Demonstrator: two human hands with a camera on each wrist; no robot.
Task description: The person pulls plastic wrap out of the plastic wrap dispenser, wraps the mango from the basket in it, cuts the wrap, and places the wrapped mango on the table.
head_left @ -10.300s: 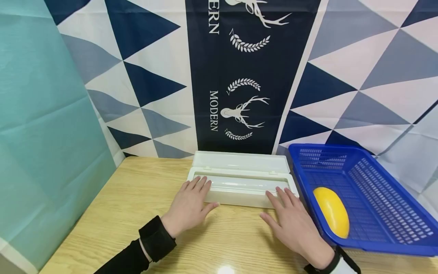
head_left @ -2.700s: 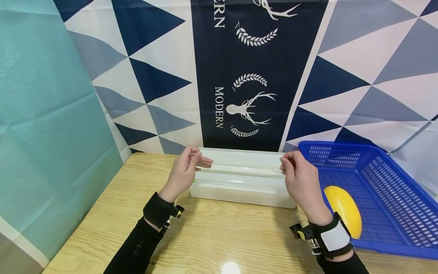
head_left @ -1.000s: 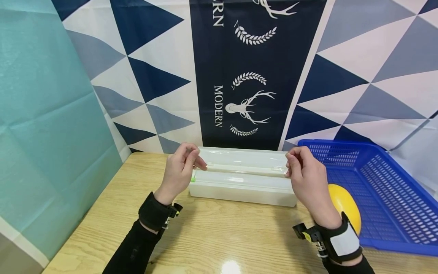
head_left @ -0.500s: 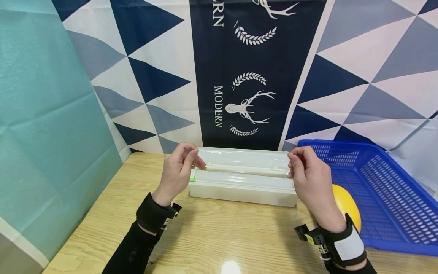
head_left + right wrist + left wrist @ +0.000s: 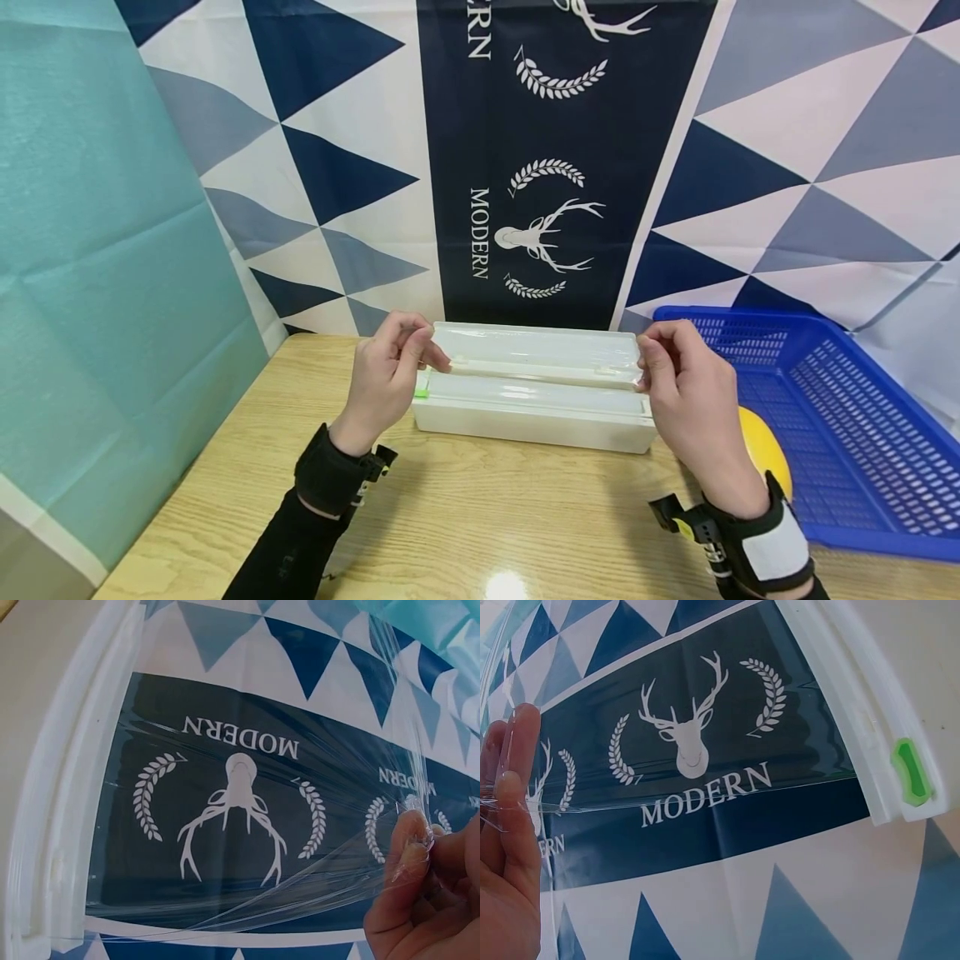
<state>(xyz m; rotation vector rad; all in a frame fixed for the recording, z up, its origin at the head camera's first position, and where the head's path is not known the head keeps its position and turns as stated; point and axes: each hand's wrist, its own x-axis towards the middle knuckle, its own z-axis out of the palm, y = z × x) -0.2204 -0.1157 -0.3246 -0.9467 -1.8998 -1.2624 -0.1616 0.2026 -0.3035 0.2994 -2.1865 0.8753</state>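
Note:
A long white cling film dispenser sits on the table in the head view, its lid raised at the back. At its left end is a small green piece. Clear cling film stretches from the dispenser to both hands, with creases running toward the right fingers. My left hand pinches one corner of the film above the dispenser's left end. The right hand pinches the opposite corner at the right end, where the film bunches between thumb and fingers. The film is hard to see in the head view.
A blue plastic basket stands to the right, close to my right hand. Inside it lies a smooth yellow rounded object, partly hidden by that hand. Patterned cloth hangs behind the wooden table.
Earlier both hands rested open on the dispenser; now each pinches cling film. Over the last second the right hand shifted rightward, the left slightly left, spreading them further apart.

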